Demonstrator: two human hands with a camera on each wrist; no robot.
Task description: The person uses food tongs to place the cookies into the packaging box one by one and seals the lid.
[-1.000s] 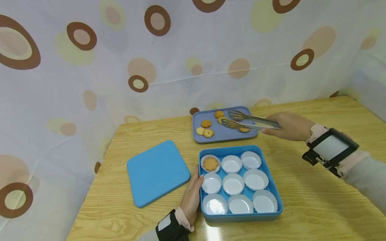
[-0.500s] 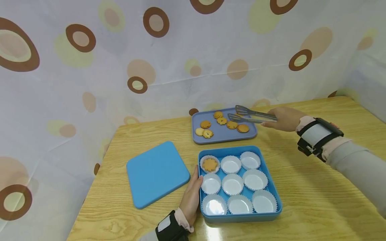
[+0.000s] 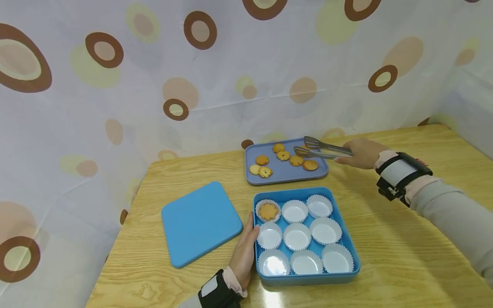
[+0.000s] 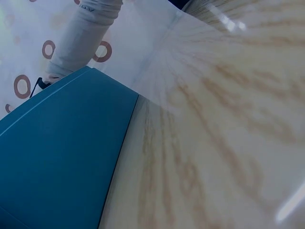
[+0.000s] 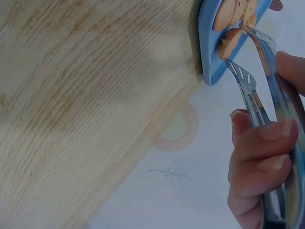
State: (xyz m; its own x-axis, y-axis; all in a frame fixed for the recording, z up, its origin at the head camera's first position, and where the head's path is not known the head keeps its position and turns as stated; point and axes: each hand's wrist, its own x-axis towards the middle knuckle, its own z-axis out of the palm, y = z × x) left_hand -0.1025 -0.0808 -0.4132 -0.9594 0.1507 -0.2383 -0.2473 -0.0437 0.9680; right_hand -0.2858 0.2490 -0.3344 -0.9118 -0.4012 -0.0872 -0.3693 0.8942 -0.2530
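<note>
Left hand [image 3: 243,256] at nine o'clock wall of blue box [image 3: 308,280], fingers laid fairly straight, steadying rather than clutching. White cups [image 3: 296,236] inside; one at ten o'clock holds star-shaped cookie [image 3: 268,211]. Farther off, right hand [image 3: 363,153] grasps tongs [image 3: 335,148], arms apart. Step looks like cookie pick-up; next calls for squeeze (gentle, likely crumbly). Cookie [image 5: 229,43] on tray [image 3: 285,172], nine o'clock from right hand, between tong tips; contact unclear.

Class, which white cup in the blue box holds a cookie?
The back-left corner cup: it alone holds a cookie; the other eight cups are empty.
</note>
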